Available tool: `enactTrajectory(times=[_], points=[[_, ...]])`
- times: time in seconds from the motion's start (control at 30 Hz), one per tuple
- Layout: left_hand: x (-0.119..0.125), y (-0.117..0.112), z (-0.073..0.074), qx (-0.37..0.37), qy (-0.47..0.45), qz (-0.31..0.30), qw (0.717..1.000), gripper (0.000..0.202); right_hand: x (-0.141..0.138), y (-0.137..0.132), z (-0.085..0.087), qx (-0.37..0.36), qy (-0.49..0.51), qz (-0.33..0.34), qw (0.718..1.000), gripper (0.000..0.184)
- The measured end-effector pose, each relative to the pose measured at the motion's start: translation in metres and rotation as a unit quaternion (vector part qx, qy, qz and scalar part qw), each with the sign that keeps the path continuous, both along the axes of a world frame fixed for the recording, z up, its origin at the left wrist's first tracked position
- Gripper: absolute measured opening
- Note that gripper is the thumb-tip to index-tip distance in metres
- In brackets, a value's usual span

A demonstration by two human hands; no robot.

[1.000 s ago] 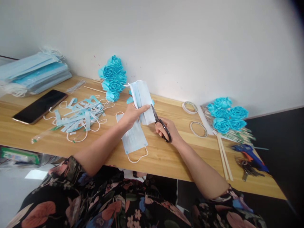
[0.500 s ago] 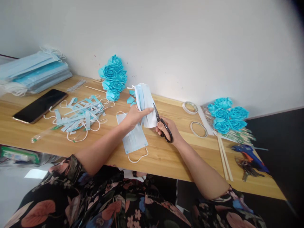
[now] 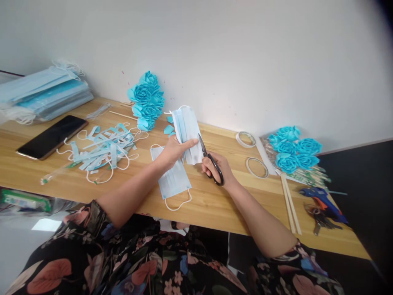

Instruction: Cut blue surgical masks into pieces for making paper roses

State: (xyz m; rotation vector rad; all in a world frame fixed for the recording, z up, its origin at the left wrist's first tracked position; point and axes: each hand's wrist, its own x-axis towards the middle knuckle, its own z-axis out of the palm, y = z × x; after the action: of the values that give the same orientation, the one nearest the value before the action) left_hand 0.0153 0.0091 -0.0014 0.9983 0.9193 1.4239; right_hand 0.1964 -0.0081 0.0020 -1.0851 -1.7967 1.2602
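Head view: left hand (image 3: 173, 150) pinching a mask (image 3: 187, 126) and right hand (image 3: 225, 170) gripping scissors (image 3: 204, 152) have shifted slightly rightward.

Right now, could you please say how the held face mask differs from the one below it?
The held face mask is raised in the left hand, while the lower face mask lies on the table. Scissors meet the held face mask's edge; the lower face mask is clear of them. Both are pale blue with white ear loops.
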Motion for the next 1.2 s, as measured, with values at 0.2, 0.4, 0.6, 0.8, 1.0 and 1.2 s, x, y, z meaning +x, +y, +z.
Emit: enactTrajectory(times=[0.2, 0.4, 0.6, 0.8, 1.0, 1.2], points=[[-0.0004, -0.0005, 0.0003, -0.012, -0.006, -0.009, 1.0, 0.046, -0.001, -0.0029, 0.0036, 0.007, -0.001, -0.011, 1.0, 0.059], [-0.0002, -0.001, 0.0002, -0.014, -0.005, -0.017, 1.0, 0.046, -0.0014, -0.0022, 0.0021, 0.007, -0.001, -0.014, 1.0, 0.06], [-0.0002, 0.0006, -0.0015, -0.001, -0.009, -0.022, 1.0, 0.044, -0.0029, -0.0032, 0.0031, 0.009, 0.011, -0.018, 1.0, 0.058], [-0.0008, 0.0004, -0.0016, 0.0, -0.012, -0.025, 1.0, 0.043, -0.0035, -0.005, 0.0049, 0.003, 0.007, -0.024, 1.0, 0.058], [-0.001, 0.0004, -0.0019, 0.003, -0.007, -0.025, 1.0, 0.043, -0.0034, -0.0044, 0.0034, 0.001, 0.008, -0.023, 1.0, 0.058], [-0.0008, 0.0013, -0.0036, 0.005, -0.004, -0.027, 1.0, 0.043, -0.0031, -0.0043, 0.004, 0.007, 0.011, -0.019, 1.0, 0.057]])
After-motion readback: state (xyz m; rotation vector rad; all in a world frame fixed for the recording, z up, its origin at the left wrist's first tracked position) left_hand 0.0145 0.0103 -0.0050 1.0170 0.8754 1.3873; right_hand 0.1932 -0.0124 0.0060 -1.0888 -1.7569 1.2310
